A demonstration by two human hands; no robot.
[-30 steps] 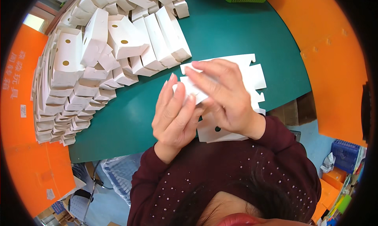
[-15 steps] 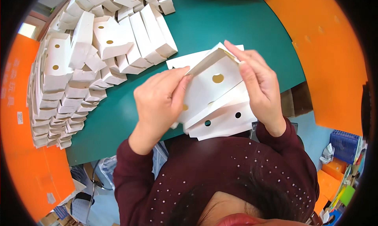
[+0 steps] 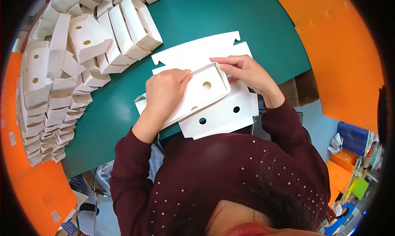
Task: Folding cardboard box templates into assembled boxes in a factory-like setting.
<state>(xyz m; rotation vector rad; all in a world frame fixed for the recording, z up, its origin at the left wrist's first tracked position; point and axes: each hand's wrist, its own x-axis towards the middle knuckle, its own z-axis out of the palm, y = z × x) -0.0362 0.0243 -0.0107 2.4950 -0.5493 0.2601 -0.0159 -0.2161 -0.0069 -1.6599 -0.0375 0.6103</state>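
Observation:
Between my hands is a partly folded white cardboard box (image 3: 185, 102), its walls standing up around a base with round holes. My left hand (image 3: 168, 92) is closed over its left side, the fingertips pinching the far wall. At the far right corner, my right hand (image 3: 247, 73) grips the raised end wall between thumb and fingers. Beneath the box lie flat white cardboard blanks (image 3: 220, 119), one showing two round holes near me. A notched edge of a blank sticks out on the far side. Parts of the box are hidden behind my left hand.
Many folded white boxes (image 3: 135, 24) are piled on the green table (image 3: 197, 14) at the left. Orange panels (image 3: 341, 59) stand at the right and left. A blue plastic crate (image 3: 353, 138) sits on the floor at the right.
The box has shifted left and turned flatter, its right end wall now upright. My right hand has moved left and lower along it. The view has shifted slightly.

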